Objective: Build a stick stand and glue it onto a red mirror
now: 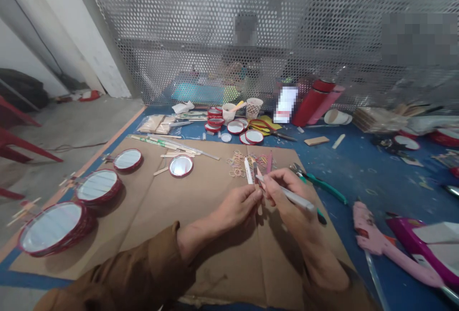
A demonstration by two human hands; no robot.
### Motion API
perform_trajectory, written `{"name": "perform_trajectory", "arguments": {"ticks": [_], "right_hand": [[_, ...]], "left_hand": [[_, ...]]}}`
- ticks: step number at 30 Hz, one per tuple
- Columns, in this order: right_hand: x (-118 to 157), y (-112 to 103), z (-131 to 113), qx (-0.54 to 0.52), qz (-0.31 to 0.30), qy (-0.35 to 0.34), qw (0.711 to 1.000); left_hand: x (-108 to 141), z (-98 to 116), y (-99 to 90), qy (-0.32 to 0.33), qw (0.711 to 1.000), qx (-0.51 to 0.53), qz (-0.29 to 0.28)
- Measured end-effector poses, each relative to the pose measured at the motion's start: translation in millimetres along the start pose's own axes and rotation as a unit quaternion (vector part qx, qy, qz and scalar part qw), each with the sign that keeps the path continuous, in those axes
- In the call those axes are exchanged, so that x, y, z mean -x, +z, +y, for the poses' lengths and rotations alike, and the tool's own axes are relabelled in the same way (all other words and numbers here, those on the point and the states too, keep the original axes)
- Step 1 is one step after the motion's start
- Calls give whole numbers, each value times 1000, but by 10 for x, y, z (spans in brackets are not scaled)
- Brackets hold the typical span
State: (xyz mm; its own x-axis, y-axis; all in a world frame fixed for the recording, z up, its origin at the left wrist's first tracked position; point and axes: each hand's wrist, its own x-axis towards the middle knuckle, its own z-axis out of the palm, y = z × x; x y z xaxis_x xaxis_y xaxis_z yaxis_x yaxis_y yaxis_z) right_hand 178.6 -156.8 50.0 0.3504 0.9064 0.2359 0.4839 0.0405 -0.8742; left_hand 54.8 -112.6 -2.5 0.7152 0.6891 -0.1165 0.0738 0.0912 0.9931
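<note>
Partly hidden by left hand (238, 203) and right hand (287, 189): small held piece (256, 171), exact form too small to tell. Blurred: tip of pale pen-like tool (298, 199); items behind mesh (201, 92). Pixelated: bright screen (286, 103). Cut off: red chair (17, 144), left edge; magenta object (405, 229), right edge.
</note>
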Motion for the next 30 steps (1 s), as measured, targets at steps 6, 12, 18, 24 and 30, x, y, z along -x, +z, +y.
{"name": "perform_trajectory", "arguments": {"ticks": [6, 12, 18, 24, 30], "right_hand": [[0, 7, 4, 2, 1, -4, 1000], [3, -7, -44, 11, 14, -13, 1000], [-3, -10, -21, -6, 22, -12, 1000], [4, -2, 26, -2, 18, -8, 1000], [14, -6, 12, -3, 24, -17, 1000]], "left_hand": [[0, -15, 4, -5, 1000, 20, -7], [-2, -4, 1, -2, 1000, 10, -1], [-5, -14, -7, -6, 1000, -3, -2], [-9, -35, -9, -8, 1000, -3, -4], [-11, -61, -10, -6, 1000, 1, -5]]}}
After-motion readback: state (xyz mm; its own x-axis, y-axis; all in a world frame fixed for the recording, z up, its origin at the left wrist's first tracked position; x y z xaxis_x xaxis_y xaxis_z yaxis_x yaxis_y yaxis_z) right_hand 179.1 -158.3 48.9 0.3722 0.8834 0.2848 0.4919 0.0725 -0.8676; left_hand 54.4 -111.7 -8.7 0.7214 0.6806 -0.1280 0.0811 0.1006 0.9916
